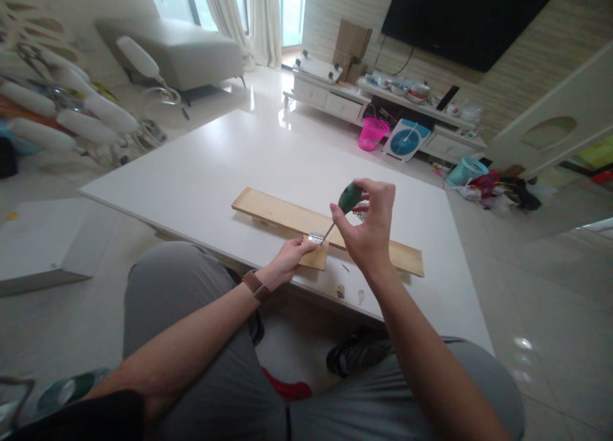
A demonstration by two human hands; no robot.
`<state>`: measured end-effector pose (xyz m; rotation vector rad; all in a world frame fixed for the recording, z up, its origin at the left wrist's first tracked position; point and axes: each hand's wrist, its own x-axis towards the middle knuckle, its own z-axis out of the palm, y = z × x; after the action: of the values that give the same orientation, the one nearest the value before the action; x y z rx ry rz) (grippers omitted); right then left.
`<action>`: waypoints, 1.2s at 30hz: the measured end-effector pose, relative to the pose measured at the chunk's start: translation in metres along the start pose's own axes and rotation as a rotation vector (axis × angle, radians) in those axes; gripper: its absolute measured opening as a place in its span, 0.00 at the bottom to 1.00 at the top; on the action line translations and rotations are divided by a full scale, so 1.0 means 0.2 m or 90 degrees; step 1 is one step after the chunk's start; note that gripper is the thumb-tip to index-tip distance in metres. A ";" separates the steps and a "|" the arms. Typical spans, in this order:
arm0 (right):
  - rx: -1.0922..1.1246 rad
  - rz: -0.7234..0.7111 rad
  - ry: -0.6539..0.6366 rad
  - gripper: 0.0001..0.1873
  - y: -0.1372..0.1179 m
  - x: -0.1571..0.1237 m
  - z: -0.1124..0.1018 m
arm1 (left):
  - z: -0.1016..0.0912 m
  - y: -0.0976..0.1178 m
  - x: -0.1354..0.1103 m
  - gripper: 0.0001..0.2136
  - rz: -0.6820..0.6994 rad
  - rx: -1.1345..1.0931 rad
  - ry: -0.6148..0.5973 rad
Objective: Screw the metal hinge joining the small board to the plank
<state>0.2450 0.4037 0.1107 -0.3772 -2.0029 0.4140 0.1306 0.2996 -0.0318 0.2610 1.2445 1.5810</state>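
Observation:
A long wooden board lies on the low white table, with a small wooden piece butted against its near edge. A metal hinge sits where the two meet. My right hand is closed round the green handle of a screwdriver, whose shaft slants down to the hinge. My left hand rests on the small wooden piece beside the hinge, fingers curled and pressing on it.
A few small screws and bits lie on the table near its front edge. My knees are under the table's near side. A pink basket, a fan and a TV cabinet stand beyond; a sofa is at the back left.

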 end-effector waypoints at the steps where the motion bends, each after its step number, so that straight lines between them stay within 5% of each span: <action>1: -0.002 0.001 0.001 0.23 0.00 0.00 0.00 | 0.00 0.00 0.00 0.21 0.000 -0.002 0.000; 18: -0.007 -0.056 0.009 0.27 -0.01 0.02 -0.02 | -0.01 -0.01 0.00 0.20 0.004 -0.003 0.002; 21: -0.027 -0.065 0.008 0.22 -0.01 0.02 -0.01 | 0.00 0.00 0.00 0.19 0.002 0.010 0.007; 36: 0.016 -0.012 0.038 0.21 -0.01 0.00 0.01 | 0.00 0.00 0.00 0.20 -0.007 0.012 0.005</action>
<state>0.2441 0.4016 0.1103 -0.3514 -1.9398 0.4116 0.1305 0.2999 -0.0314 0.2587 1.2654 1.5629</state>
